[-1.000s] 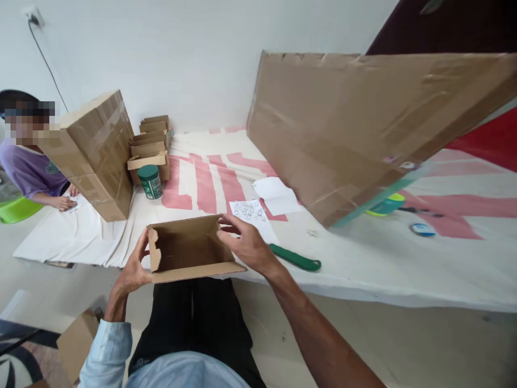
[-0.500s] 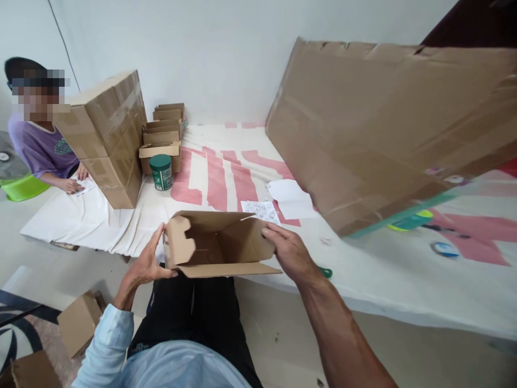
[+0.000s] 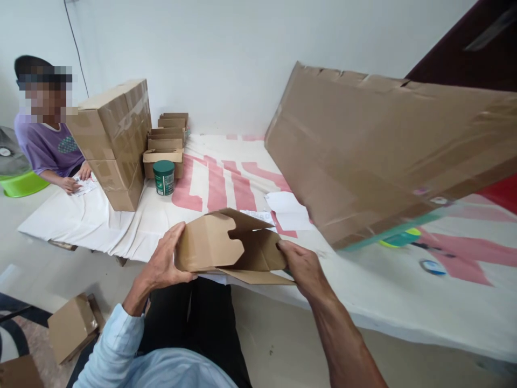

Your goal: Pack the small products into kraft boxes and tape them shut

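Observation:
A brown cardboard box [image 3: 208, 242] with its flaps unfolded is held between my hands at the table's front edge. My left hand [image 3: 167, 261] grips the box's left end, thumb underneath and fingers up along the side. On the right, my right hand [image 3: 301, 264] pinches the opposite end. A notched flap on the left side partly covers the opening, and the front flap juts toward me. Behind the box, a printed sheet [image 3: 258, 216] and a blank white paper [image 3: 288, 210] lie on the cloth.
Taped cartons [image 3: 117, 134] stand stacked at the left, beside open small boxes [image 3: 163, 156] and a green-lidded canister [image 3: 163, 178]. A large cardboard sheet [image 3: 379, 156] leans over the right side. Tape [image 3: 433, 267] lies at the right. A person [image 3: 48, 140] sits at far left.
The box has tipped and turned so that its left notched flap faces me more and its opening shows less. Both hands have shifted slightly right with it.

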A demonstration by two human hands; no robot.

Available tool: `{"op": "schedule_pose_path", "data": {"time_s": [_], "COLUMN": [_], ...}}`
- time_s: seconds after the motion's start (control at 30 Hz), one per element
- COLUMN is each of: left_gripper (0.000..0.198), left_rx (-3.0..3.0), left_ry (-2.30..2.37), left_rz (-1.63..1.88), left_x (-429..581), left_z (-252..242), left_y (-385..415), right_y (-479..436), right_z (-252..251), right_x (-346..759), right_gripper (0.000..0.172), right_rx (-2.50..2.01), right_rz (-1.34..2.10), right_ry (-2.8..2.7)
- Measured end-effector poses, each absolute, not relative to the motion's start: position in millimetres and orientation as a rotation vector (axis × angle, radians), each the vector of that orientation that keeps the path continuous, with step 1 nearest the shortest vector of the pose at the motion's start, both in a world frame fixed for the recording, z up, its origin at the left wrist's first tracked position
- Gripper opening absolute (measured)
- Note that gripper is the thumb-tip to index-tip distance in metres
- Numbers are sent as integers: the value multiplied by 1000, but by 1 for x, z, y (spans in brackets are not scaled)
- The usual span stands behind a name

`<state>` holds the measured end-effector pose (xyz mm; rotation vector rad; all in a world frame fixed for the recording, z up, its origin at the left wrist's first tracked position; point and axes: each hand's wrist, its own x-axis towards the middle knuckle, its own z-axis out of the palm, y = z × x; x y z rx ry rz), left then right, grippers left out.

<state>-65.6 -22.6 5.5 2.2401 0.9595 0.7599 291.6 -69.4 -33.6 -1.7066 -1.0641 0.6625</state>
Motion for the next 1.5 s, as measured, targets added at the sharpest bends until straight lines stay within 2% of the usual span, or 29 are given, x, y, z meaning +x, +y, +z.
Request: {"op": "schedule_pose_path", "data": {"time_s": [0.23, 0.43, 0.63, 0.93, 1.17, 1.23, 1.4, 1.5], "left_gripper": [135, 131, 116, 96, 53, 48, 55, 77], "left_rx": [2315, 2314, 2221, 2006, 1835, 1799, 1782, 1749], "left_ry": [1186, 1161, 1143, 1161, 1445, 1544, 1587, 1562], "left_rz": [575, 730, 823, 994, 1188, 1219, 1229, 1357], "left_x": [-67, -84, -100, -102, -88, -86, -93, -99], "left_z": [5, -20, -43, -35, -44, -57, -81, -72], "left_y": [-70, -84, -79, -51, -37, -32, -26, -29], "right_y": [-109, -137, -138, -100, -73, -66, -54, -53], "right_z": [-49, -65, -60, -36, -41, -41, -33, -26], "right_x": [284, 268, 241, 207, 196, 194, 182, 169], "right_gripper": [43, 53, 66, 56, 55, 52, 54, 56], "right_rx": [-1764, -1756, -1770, -1658, -1666, -1622, -1549, -1447], "right_rz": [583, 545, 583, 727, 726, 746, 858, 948], "right_ry": [-992, -1099, -1242, -1164, -1159, -1231, -1280, -1244]}}
